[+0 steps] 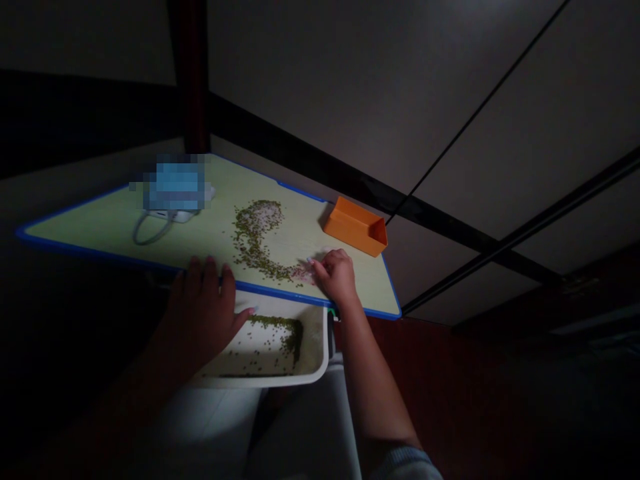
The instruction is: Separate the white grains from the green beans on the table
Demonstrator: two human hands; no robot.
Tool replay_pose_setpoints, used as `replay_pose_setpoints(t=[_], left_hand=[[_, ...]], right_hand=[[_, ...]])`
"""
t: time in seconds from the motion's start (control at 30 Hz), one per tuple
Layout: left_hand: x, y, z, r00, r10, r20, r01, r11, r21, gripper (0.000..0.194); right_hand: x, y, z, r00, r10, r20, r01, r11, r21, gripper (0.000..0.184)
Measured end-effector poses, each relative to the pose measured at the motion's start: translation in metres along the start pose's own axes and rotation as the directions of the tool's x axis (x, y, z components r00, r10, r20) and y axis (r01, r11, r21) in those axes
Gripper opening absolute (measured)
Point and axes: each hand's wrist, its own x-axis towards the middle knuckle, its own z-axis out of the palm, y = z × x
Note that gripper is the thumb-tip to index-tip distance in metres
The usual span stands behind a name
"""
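Note:
A patch of small green grains, like mung beans [250, 247], curves over the pale yellow tabletop [295, 233], with whitish bits among them at the far end. My right hand [339, 275] rests at the near right end of this patch, beside some pinkish-white bits [303, 273]. Its fingers are curled in toward the thumb; whatever they hold is hidden. My left hand [207, 310] lies over the near blue edge, fingers stretched out and thumb apart, holding nothing. Under that edge, a white tub [320, 363] contains more green grains, many gathered along its far right side.
An orange open box [353, 227] stands at the back right of the tabletop. A device with a pixelated screen [175, 190] and a looped cable [145, 237] sits at the left. Pale cabinet panels [400, 87] rise just behind. The room is dim.

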Motion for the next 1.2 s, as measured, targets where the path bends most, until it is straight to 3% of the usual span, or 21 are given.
replay_pose_setpoints(t=[0.23,0.6,0.97,1.2], left_hand=[[-0.0007,0.0011,-0.0045,1.000,-0.011,0.027,0.012,0.999,-0.030,0.077],[-0.0007,0.0006,-0.0037,1.000,-0.019,0.012,0.020,0.993,-0.118,0.077],[-0.0028,-0.0012,-0.0018,1.000,-0.006,-0.021,0.002,0.983,-0.181,0.079],[-0.0022,-0.0015,-0.0042,1.000,-0.011,-0.004,0.010,0.988,-0.151,0.077]], right_hand=[[0.0011,0.0008,-0.0001,0.998,0.051,-0.021,-0.051,0.999,0.007,0.036],[0.0096,0.0037,0.0069,0.993,-0.109,0.036,0.108,0.993,0.051,0.039],[0.0084,0.0021,0.0025,0.997,-0.062,0.051,0.046,0.961,0.272,0.043],[0.0067,0.0002,0.0003,0.998,-0.033,0.058,0.015,0.957,0.290,0.044]])
